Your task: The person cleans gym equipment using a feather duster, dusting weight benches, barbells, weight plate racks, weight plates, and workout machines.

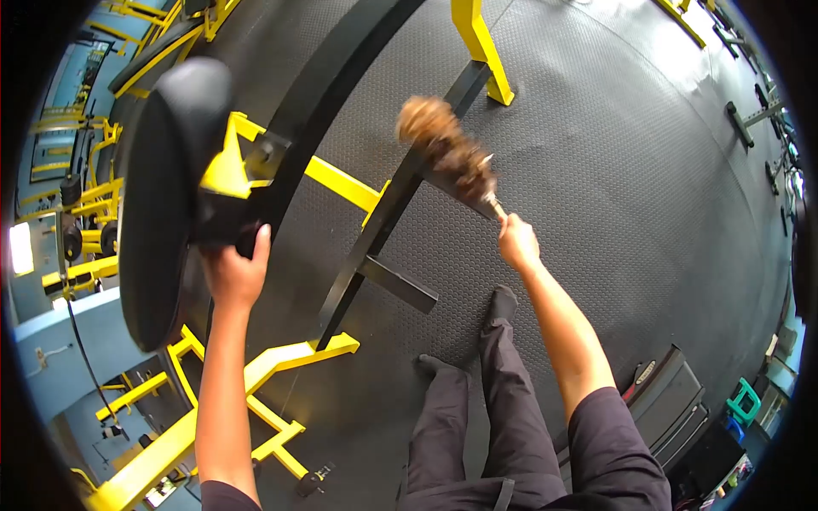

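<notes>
A brown feather duster point(452, 157) is in my right hand point(518, 242), with the fingers closed round its handle. Its feathers are smeared by motion and lie over a black frame bar point(388, 209) of a gym machine. On the left, my left hand point(236, 274) grips a black bracket point(223, 220) beside the machine's padded black cushion point(158, 213). The thumb points up and the other fingers are partly hidden behind the bracket. Close to that hand, a yellow bracket point(227, 170) joins the curved black beam point(328, 94).
Yellow base legs point(298, 353) and a yellow crossbar point(345, 185) run low over the black textured floor point(613, 196). A short black stub point(399, 285) juts out near my feet. A treadmill-like machine point(669, 392) and a green stool point(745, 402) stand at lower right.
</notes>
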`<state>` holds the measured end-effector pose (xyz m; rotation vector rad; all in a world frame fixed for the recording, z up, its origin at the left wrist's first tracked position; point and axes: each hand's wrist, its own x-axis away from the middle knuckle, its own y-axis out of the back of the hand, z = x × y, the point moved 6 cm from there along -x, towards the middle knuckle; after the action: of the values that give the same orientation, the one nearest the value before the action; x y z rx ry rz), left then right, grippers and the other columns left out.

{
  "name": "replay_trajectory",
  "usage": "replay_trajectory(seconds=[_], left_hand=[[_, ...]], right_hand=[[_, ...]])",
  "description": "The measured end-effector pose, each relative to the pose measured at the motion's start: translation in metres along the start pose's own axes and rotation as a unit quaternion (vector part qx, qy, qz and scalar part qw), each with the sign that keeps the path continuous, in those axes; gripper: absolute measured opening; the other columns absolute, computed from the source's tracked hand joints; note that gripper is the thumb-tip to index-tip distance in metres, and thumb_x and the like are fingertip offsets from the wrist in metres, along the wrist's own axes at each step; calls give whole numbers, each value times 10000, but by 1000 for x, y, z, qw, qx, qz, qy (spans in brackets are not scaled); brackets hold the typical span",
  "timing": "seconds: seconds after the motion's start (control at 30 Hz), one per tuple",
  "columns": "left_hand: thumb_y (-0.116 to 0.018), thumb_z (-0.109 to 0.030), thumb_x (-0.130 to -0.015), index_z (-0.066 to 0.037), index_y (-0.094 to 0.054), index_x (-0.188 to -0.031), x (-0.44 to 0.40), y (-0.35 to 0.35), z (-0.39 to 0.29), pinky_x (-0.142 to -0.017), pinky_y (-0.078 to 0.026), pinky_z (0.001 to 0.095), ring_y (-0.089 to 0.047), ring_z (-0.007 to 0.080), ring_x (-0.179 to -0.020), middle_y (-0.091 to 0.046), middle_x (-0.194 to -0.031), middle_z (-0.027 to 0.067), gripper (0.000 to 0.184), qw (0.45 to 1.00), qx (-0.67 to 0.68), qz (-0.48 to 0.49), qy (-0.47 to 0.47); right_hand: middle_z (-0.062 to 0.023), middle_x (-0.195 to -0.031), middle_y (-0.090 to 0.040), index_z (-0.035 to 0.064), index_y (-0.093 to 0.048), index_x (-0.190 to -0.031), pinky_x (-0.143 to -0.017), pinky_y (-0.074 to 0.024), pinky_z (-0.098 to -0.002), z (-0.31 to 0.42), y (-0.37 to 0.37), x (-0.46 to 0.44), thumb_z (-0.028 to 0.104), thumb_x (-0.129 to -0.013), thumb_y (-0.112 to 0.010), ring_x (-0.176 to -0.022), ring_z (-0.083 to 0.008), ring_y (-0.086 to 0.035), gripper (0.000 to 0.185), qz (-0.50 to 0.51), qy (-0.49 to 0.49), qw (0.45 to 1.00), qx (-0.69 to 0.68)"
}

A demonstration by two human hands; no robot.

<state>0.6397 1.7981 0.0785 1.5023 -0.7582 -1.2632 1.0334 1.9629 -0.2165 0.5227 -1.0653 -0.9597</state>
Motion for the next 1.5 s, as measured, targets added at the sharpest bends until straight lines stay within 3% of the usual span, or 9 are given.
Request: replay_trajectory(seconds=[0.07,0.13,0.27,0.57,0.67,0.9,1.13,1.23,1.5], left_hand=[[-743,-409,-835,48,-630,-984,16,-24,25,-895,-472,473,-601,427,-974,-641,-986,257,494,997,-49,36,41],[-737,-355,-843,27,-667,-1000,10,-21,14,-897,-485,462,-649,407,-936,-686,-998,220,420,945,-75,176,265],[-734,-247,-856,41,-607,-1113,9,-20,8,-891,-485,440,-645,374,-956,-667,-1049,214,407,998,-21,42,29],[-697,-178,-881,45,-576,-1105,24,-21,31,-832,-503,393,-640,297,-882,-650,-990,164,339,986,41,127,103],[-708,-199,-875,53,-573,-1157,34,-29,44,-869,-499,420,-646,344,-943,-659,-1043,194,402,973,47,170,148],[-718,-245,-866,30,-603,-1146,23,-26,32,-921,-481,440,-637,371,-1001,-662,-1062,196,409,985,15,141,97],[-698,-287,-874,12,-665,-1011,11,-25,14,-805,-528,425,-676,370,-860,-703,-940,189,331,988,-1,117,103],[-699,-320,-871,11,-679,-979,5,-22,9,-788,-535,430,-682,377,-844,-706,-922,193,349,996,-1,54,66],[-659,-450,-878,6,-705,-929,17,-27,19,-699,-553,455,-693,393,-785,-708,-862,219,461,959,-98,171,202]], right_hand=[[-291,-853,-661,13,-559,-967,-739,-511,-563,-17,-7,-44,383,-1022,-406,-821,-479,-647,405,-54,-14,995,-78],[-288,-850,-659,18,-548,-969,-731,-509,-564,-20,-25,-71,394,-1021,-406,-811,-479,-646,405,-47,8,996,-71],[-252,-869,-675,53,-551,-1010,-739,-510,-555,5,-106,-77,406,-1016,-417,-819,-470,-649,378,173,98,980,-22],[-240,-853,-669,66,-557,-955,-713,-502,-543,64,-182,-49,398,-1003,-455,-822,-456,-644,351,207,81,967,-121],[-237,-820,-658,74,-538,-940,-677,-494,-546,33,-159,-10,383,-997,-467,-787,-463,-633,323,184,104,975,-74],[-250,-780,-657,64,-581,-913,-647,-492,-550,-78,-48,32,368,-996,-478,-755,-465,-640,332,46,-135,980,-137],[-229,-803,-679,26,-667,-844,-700,-546,-511,-50,71,-32,361,-951,-553,-768,-422,-678,369,59,25,997,43],[-208,-866,-707,36,-730,-901,-717,-564,-469,-38,111,-59,327,-939,-560,-806,-377,-705,339,101,0,985,139],[-210,-859,-706,18,-715,-900,-730,-570,-462,-65,130,43,329,-969,-518,-808,-375,-709,375,119,-94,979,136]])
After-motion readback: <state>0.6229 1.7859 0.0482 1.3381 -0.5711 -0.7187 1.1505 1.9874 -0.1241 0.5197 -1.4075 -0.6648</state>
